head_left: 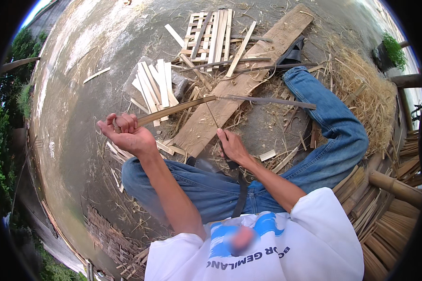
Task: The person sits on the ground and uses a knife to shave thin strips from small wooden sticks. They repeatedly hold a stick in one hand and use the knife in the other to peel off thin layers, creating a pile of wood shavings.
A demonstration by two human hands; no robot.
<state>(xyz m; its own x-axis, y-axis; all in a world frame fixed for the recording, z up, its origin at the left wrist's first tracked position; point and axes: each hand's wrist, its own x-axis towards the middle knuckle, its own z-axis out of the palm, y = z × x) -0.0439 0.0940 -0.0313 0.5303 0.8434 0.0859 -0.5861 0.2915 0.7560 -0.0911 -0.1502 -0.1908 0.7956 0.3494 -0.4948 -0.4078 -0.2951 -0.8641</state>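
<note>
My left hand [132, 135], palm turned up, has its fingers curled round one end of a long bamboo strip [178, 108]. The strip reaches rightward over a wooden plank [199, 129]. In my right hand [235, 148] is the dark handle of a knife [213, 116]. Its thin blade points up and away, the tip close below the strip's far end; whether they touch I cannot tell. A grey-brown strip [272, 100] extends from near that end toward my bent right leg. The plank slants away from me between my legs.
Pale split strips [152, 84] lie piled left of the plank. Beyond them is a woven slat panel [204, 35] with more strips on it. Shavings heap up [361, 93] at the right. Bamboo poles [396, 187] and bundled strips lie near right; a woven mat [110, 236] is near left.
</note>
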